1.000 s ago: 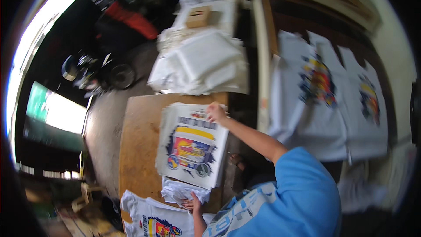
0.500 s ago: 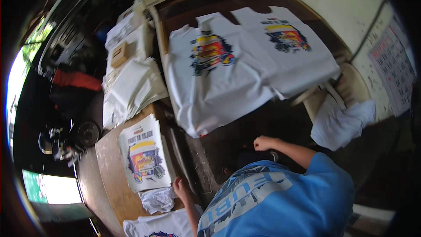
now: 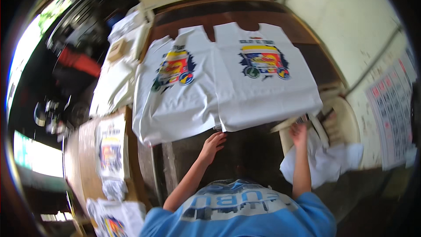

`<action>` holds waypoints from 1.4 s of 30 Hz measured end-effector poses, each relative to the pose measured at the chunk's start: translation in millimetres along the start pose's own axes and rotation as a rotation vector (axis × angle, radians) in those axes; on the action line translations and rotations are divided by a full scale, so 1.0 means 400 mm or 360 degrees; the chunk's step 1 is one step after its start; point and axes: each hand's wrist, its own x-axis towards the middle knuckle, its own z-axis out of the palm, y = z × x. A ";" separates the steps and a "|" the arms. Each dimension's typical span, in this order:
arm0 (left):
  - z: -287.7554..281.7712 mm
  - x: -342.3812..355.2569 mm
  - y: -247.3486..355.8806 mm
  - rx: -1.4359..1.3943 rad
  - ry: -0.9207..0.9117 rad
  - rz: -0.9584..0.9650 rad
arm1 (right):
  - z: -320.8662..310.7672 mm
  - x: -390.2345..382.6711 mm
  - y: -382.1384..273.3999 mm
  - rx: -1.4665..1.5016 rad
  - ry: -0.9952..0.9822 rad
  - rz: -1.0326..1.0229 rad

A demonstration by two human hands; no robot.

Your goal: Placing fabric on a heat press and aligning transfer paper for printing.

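Note:
Two white sleeveless shirt pieces with colourful prints lie side by side on a dark table: the left piece is creased, the right piece flatter. My left hand is just below the near hem where the pieces meet, its fingers extended and holding nothing visible. Whether it touches the cloth is unclear. My right hand reaches up to the near hem of the right piece, fingers stretched toward a small dark item at the edge. Its fingertips are blurred.
On the right, a cream plastic chair bears a crumpled white cloth. To the left are a printed stack, a bunched white cloth, another printed shirt and a small tan box. A wall calendar hangs at right.
My view has swung toward the table. Both hands have moved up to its near edge, the left one away from beside the printed stack. The shirt pieces now appear straighter in view.

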 end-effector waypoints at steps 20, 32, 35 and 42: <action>0.081 0.032 0.075 0.0196 0.0622 0.0134 | -0.001 0.186 -0.363 -0.1231 0.0050 0.0036; -0.166 0.123 0.936 0.0849 0.0705 0.1982 | 0.921 -0.006 -0.658 -0.0277 -0.1026 -0.1222; -0.189 -0.068 0.980 0.0056 0.0537 0.1898 | 0.971 -0.095 -0.545 -0.0601 -0.0948 -0.1017; -0.622 -0.207 0.688 0.0355 0.1285 0.1137 | 0.929 -0.120 -0.131 -0.1285 -0.0740 -0.0514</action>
